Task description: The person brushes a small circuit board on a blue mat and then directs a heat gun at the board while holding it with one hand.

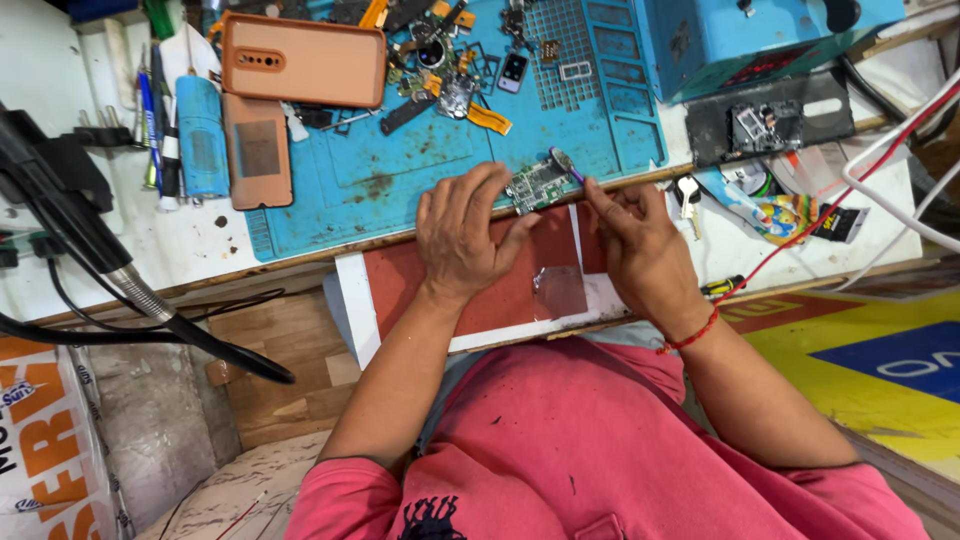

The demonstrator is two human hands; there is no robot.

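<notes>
1. Green circuit board (538,186) sits pinched between both hands, at the blue mat's (420,170) near edge.
2. Left hand (462,238) grip clamped on its left end.
3. Right hand (640,245) fingertips clamped on the right end.

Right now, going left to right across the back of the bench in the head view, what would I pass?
Bundle of pens → blue cylinder → orange phone case → yellow flex cable → blue machine → dark phone frame.

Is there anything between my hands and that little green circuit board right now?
Nothing visible. The left hand and right hand both touch the circuit board directly, holding it between their fingertips above the blue mat's front edge.
</notes>
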